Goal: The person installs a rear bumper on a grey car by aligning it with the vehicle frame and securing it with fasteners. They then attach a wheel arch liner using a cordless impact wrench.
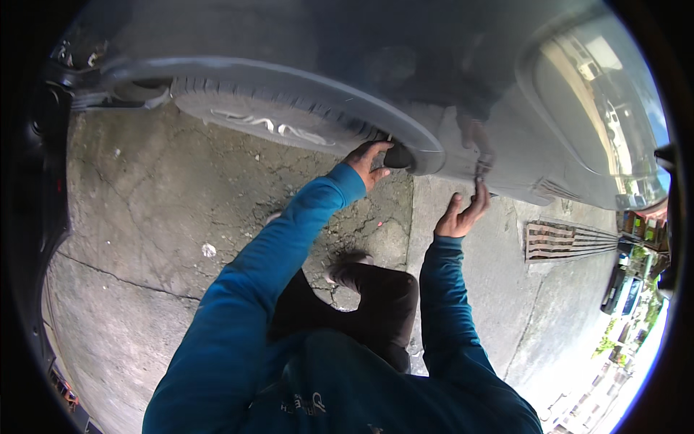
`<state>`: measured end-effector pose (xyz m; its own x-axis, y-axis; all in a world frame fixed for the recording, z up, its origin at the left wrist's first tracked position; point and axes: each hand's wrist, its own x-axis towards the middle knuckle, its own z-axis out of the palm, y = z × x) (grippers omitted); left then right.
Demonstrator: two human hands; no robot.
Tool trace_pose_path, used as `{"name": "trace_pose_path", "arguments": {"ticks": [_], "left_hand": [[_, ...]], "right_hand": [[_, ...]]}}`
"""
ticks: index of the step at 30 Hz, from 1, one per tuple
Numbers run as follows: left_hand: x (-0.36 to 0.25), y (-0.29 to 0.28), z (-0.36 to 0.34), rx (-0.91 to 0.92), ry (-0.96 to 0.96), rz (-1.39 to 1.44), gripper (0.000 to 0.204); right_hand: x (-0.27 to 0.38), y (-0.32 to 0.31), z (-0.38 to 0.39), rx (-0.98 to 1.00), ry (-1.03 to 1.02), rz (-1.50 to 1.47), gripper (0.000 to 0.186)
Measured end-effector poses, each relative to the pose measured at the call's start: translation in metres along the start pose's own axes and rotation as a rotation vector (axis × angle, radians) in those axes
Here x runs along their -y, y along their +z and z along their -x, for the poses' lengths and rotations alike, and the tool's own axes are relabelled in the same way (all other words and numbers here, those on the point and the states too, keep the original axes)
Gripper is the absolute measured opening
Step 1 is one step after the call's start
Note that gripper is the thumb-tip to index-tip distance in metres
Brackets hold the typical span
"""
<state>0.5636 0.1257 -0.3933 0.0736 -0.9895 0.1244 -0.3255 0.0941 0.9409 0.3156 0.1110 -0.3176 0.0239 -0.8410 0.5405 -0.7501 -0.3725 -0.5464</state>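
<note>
A dark grey car body (311,36) spans the top of the view, its wheel arch (289,70) curving over a tyre (253,108) with a light-coloured wheel. At the arch's right end, my left hand (365,163) has its thumb and fingers around the edge of a small black mud flap (397,155). Part of its grip is hidden. Farther right, my right hand (464,211) is raised with thumb and fingers apart and nothing visible in it. Its fingertips are at the lower edge of the bumper (499,173), whose glossy paint mirrors the hand.
Cracked concrete ground (144,202) lies below the car. A metal drain grate (571,241) is set in it at the right. A dark car part (54,159) borders the far left. My bent leg (383,296) is under my arms. A parked vehicle (623,289) stands far right.
</note>
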Motion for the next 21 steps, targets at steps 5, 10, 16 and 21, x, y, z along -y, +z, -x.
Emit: {"name": "trace_pose_path", "arguments": {"ticks": [5,10,16,21], "left_hand": [[0.063,-0.073,0.020,-0.314,0.357,-0.012,0.027],[0.119,-0.120,0.003,-0.665,0.765,-0.415,0.019],[0.165,-0.122,-0.015,-0.768,0.935,-0.712,0.043],[0.184,-0.107,-0.027,-0.878,0.992,-0.708,0.044]], "right_hand": [[-0.005,0.048,0.012,-0.147,-0.160,-0.082,0.059],[-0.038,0.077,0.037,-0.226,-0.260,0.037,0.060],[-0.086,0.142,0.062,-0.474,-0.415,-0.071,0.061],[-0.084,0.164,0.028,-0.998,-0.473,-0.070,0.066]]}}
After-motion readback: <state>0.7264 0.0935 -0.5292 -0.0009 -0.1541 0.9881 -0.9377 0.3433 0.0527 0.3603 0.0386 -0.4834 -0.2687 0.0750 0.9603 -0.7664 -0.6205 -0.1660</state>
